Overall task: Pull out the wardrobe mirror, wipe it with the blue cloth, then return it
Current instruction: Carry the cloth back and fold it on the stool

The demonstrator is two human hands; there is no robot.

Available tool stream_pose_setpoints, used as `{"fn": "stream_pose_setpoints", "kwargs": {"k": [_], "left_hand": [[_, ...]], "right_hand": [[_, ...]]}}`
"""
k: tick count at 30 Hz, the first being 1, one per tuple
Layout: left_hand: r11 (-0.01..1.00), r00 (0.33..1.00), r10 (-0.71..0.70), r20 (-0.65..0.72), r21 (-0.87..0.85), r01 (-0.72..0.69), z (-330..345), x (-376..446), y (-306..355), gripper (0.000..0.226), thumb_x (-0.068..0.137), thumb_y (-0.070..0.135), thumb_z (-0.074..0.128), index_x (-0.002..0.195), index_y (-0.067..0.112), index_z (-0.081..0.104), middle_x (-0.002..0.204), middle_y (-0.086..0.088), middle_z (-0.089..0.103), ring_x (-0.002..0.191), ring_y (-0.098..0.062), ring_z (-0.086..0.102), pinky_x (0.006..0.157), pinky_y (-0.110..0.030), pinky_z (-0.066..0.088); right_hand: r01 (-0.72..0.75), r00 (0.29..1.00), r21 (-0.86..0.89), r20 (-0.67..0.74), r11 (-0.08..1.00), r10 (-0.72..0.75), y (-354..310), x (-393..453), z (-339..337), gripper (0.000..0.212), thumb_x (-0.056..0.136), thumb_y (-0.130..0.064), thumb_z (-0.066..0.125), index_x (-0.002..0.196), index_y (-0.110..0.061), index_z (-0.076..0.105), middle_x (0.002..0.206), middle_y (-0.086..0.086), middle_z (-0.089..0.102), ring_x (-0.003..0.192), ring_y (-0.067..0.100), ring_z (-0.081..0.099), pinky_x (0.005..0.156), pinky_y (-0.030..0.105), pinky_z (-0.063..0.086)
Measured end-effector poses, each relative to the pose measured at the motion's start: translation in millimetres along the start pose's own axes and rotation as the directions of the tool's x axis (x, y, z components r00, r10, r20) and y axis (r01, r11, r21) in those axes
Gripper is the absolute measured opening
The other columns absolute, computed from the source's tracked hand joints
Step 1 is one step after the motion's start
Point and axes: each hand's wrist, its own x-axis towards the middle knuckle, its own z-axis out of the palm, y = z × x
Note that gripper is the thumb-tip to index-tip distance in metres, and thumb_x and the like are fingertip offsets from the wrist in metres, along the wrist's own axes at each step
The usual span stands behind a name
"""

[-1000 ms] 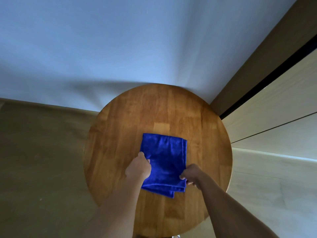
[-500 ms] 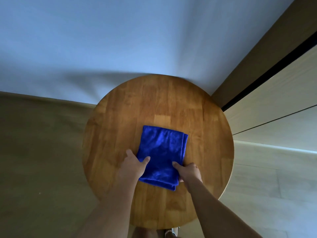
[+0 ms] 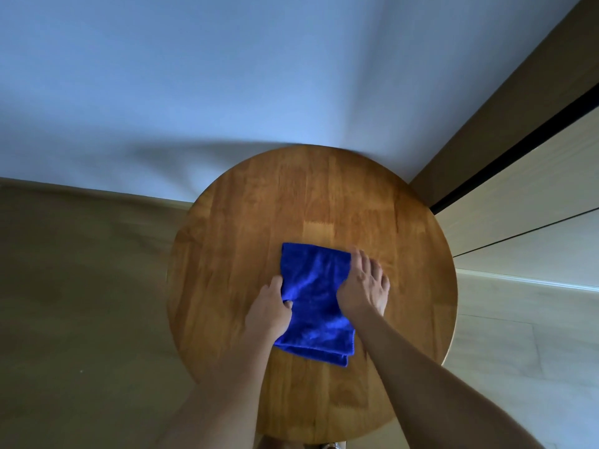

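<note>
A folded blue cloth (image 3: pixel 316 303) lies near the middle of a round wooden table (image 3: pixel 246 228). My left hand (image 3: pixel 270 307) is at the cloth's left edge, thumb and fingers curled and pinching the fabric, which bunches slightly there. My right hand (image 3: pixel 364 286) lies flat along the cloth's right edge, its fingers straight and pointing away from me, resting on the table and touching the cloth. The wardrobe (image 3: pixel 525 202) stands at the right, with pale panels and a dark gap. No mirror is in view.
A plain white wall (image 3: pixel 227 85) rises behind the table. Light wooden floor (image 3: pixel 71 303) lies to the left, and paler floor (image 3: pixel 525 335) to the right below the wardrobe. The table's far edge sits close to the wall.
My right hand has slid forward along the cloth's right edge and straightened its fingers. My left hand has shifted up the left edge and curled onto the fabric.
</note>
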Motion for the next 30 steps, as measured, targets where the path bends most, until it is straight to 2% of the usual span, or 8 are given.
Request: {"fn": "stream_pose_setpoints", "kwargs": {"k": [6,9,11,15,19,23,26,30], "left_hand": [[0.986,0.996,-0.085,0.024,0.147,0.08,8,-15,-9,0.06,0.075,0.063,0.059,0.106,0.02,0.032,0.089,0.004,0.057,0.075,-0.014,0.059,0.056,-0.029,0.044],[0.986,0.989,-0.103,0.107,0.146,0.087,6,-12,-9,0.045,0.076,0.04,0.067,0.106,0.021,0.04,0.094,0.006,0.058,0.083,-0.015,0.059,0.071,-0.033,0.052],[0.993,0.994,-0.035,0.101,0.12,0.023,-6,-2,-6,0.026,0.079,0.028,0.061,0.097,0.023,0.043,0.087,0.01,0.056,0.081,-0.015,0.057,0.073,-0.034,0.051],[0.995,0.995,0.066,-0.072,0.081,-0.06,-49,34,11,0.043,0.081,0.029,0.066,0.118,0.025,0.043,0.11,0.005,0.059,0.1,-0.019,0.058,0.079,-0.033,0.047],[0.984,0.954,0.086,-0.286,-0.123,-0.126,-66,61,51,0.07,0.083,0.021,0.068,0.14,0.021,0.029,0.131,-0.003,0.048,0.118,-0.021,0.047,0.094,-0.036,0.041],[0.945,0.944,-0.288,-0.163,-0.207,0.253,-44,52,49,0.084,0.085,0.035,0.065,0.146,0.01,0.014,0.147,-0.015,0.028,0.131,-0.033,0.034,0.105,-0.047,0.036],[0.883,0.918,-0.397,0.004,-0.271,0.383,-23,39,35,0.079,0.085,0.031,0.064,0.144,0.007,0.017,0.139,-0.017,0.037,0.12,-0.035,0.045,0.096,-0.047,0.045],[0.92,0.942,-0.326,-0.085,-0.257,0.295,-18,34,25,0.059,0.084,-0.003,0.046,0.138,0.012,0.027,0.09,-0.007,0.055,0.068,-0.018,0.059,0.05,-0.028,0.046]], "right_hand": [[0.154,0.969,-0.226,0.225,0.962,-0.102,-25,34,-11,0.057,0.098,-0.027,0.037,0.149,-0.02,0.014,0.138,0.003,0.045,0.133,0.025,0.031,0.111,0.048,0.014],[0.189,0.966,-0.264,0.222,0.946,-0.131,-30,33,-20,0.03,0.094,-0.032,0.043,0.121,-0.027,0.054,0.107,-0.001,0.063,0.111,0.02,0.05,0.105,0.04,0.02],[-0.019,0.97,-0.071,0.241,0.997,0.035,-25,28,-25,0.033,0.087,-0.023,0.044,0.116,-0.03,0.058,0.086,-0.006,0.064,0.091,0.016,0.055,0.109,0.038,0.017],[-0.441,0.889,0.377,0.31,0.814,0.338,5,20,-29,0.028,0.08,-0.014,0.045,0.099,-0.023,0.063,0.089,0.002,0.065,0.074,0.018,0.054,0.088,0.033,0.045],[-0.442,0.895,0.423,0.269,0.791,0.356,17,19,-24,0.027,0.084,-0.021,0.051,0.109,-0.018,0.06,0.102,0.005,0.063,0.088,0.024,0.059,0.074,0.032,0.046],[-0.449,0.886,0.457,0.336,0.768,0.319,19,27,-23,0.049,0.088,-0.022,0.052,0.136,-0.015,0.042,0.123,0.006,0.053,0.096,0.023,0.055,0.077,0.033,0.047],[-0.448,0.884,0.482,0.366,0.753,0.292,19,27,-23,0.054,0.087,-0.005,0.045,0.14,-0.015,0.039,0.117,0.005,0.056,0.078,0.017,0.056,0.059,0.028,0.045],[-0.403,0.91,0.463,0.296,0.789,0.291,19,25,-24,0.064,0.083,0.005,0.038,0.142,-0.02,0.035,0.122,0.006,0.054,0.089,0.022,0.061,0.064,0.034,0.053]]}}
